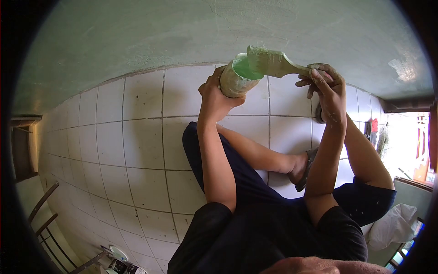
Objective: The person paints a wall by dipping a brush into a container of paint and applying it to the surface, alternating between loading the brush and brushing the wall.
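Close to the wall, my left hand (215, 97) is wrapped round a paint-smeared cup (237, 84) with light green paint (247, 67) inside. The cup is tilted slightly, its mouth facing up and to the right. My right hand (327, 82) grips the narrow handle end of a wide, flat paintbrush (273, 63) between thumb and fingers. Its broad end, coated in pale green, is over the cup's rim; whether it touches the rim I cannot tell. Paint marks show on my right fingers.
A green wall (159, 34) with a bare patch (405, 68) rises ahead. White floor tiles (141, 141) lie below, and my sandalled foot (305, 169) rests on them. A metal-framed chair (50, 228) stands at lower left, a white sack (393, 226) at lower right.
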### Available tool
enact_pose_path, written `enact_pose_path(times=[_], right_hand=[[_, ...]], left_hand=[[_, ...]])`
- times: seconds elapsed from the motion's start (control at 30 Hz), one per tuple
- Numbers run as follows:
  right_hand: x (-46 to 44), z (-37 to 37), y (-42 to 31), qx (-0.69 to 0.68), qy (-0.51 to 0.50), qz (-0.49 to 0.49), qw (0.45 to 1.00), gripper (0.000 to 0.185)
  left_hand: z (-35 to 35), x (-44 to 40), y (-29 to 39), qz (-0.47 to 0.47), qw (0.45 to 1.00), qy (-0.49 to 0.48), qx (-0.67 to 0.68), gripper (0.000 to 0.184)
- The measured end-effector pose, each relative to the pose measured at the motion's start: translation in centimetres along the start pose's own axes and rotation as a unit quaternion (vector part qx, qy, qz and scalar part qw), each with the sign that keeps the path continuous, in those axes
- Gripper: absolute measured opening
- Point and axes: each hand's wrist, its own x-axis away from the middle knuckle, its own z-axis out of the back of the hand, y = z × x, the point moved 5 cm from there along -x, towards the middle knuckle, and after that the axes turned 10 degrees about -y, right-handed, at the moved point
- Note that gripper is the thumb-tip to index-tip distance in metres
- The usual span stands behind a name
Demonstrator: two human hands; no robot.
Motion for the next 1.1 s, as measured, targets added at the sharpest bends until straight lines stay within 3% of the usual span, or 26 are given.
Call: enact_pose_path(times=[0.23,0.3,0.5,0.77,0.83,0.9,0.97,1.1], right_hand=[[0.4,-0.1,-0.5,0.143,-0.049,-0.009,0.988,0.024],[0.3,-0.7,-0.3,0.200,-0.072,-0.052,0.976,0.027],[-0.1,-2.8,1.3,0.190,-0.103,-0.036,0.976,0.034],[-2.3,-7.8,4.6,0.118,-0.097,-0.066,0.986,0.037],[-2.8,-9.2,5.9,0.090,-0.106,-0.078,0.987,0.037],[-3.1,-11.0,7.9,-0.077,-0.134,-0.110,0.982,0.035],[-3.8,-13.3,9.6,-0.087,-0.138,-0.123,0.979,0.033],[-6.9,-19.1,14.9,-0.054,-0.191,-0.161,0.967,0.029]], left_hand=[[0.9,0.3,0.7,-0.028,0.998,0.028,-0.056,0.081],[1.0,0.4,0.5,-0.026,0.998,0.037,-0.054,0.081],[1.8,0.9,0.1,0.002,0.999,0.033,-0.022,0.088],[5.3,2.3,0.7,0.002,0.996,0.087,0.019,0.076],[7.3,3.0,-0.2,0.023,0.987,0.149,0.048,0.073],[9.6,4.3,-2.3,0.044,0.973,0.228,0.014,0.078],[11.3,6.0,-3.9,0.105,0.941,0.323,-0.013,0.081],[13.2,6.9,-5.5,0.102,0.896,0.432,-0.021,0.082]])
